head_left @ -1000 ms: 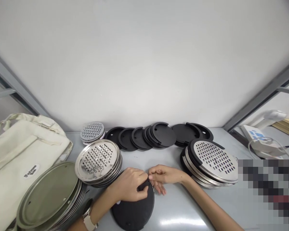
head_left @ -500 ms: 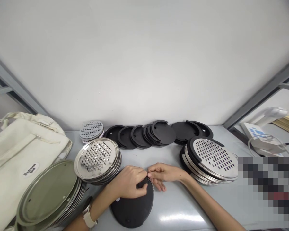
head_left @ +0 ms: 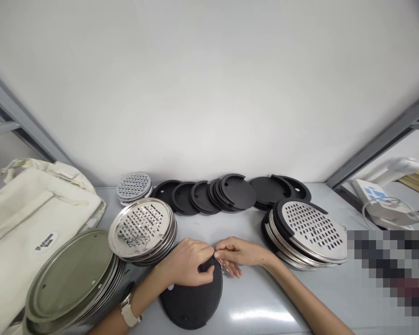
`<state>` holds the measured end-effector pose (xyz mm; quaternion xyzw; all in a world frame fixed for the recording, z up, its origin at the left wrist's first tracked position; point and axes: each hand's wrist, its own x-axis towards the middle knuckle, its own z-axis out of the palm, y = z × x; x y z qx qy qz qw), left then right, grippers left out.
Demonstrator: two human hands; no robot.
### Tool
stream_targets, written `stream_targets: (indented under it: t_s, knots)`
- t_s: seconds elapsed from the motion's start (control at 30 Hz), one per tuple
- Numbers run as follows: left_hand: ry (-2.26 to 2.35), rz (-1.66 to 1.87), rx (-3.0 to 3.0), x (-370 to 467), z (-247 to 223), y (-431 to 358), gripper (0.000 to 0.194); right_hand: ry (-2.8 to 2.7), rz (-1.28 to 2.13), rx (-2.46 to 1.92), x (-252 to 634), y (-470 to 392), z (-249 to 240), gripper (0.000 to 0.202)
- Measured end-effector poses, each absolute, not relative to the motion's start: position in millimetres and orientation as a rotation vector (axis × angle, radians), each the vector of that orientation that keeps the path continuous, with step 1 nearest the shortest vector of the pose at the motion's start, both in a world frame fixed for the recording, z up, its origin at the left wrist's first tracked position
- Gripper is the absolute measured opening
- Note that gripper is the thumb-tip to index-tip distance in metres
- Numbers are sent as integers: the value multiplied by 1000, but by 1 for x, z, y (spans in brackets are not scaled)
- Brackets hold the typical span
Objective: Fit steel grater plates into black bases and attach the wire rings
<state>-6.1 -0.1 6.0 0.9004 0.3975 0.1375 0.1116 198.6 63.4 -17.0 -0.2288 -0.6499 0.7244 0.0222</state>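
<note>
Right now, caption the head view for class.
Left hand on black disc, right hand at its rim, perforated plates nearby.

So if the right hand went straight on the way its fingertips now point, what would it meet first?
Most likely the left hand, close ahead of the right hand. Depth is unclear at that spot, so the black disc under the left hand might come first.

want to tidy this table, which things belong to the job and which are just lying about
Job, by the look of it:
black disc, under the left hand
small metal piece, at the right hand
probably the perforated discs, rear black discs and green plates

Just lying about, apparently:
cream bag
white device with a cable
</note>
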Motion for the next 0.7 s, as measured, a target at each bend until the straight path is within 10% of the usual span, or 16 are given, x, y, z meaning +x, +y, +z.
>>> stream_targets:
  t_s: [0.7]
  knots:
    - [1146,452,2675,-5,4,0,15,-2142,2100,-723,198,61,-12,46]
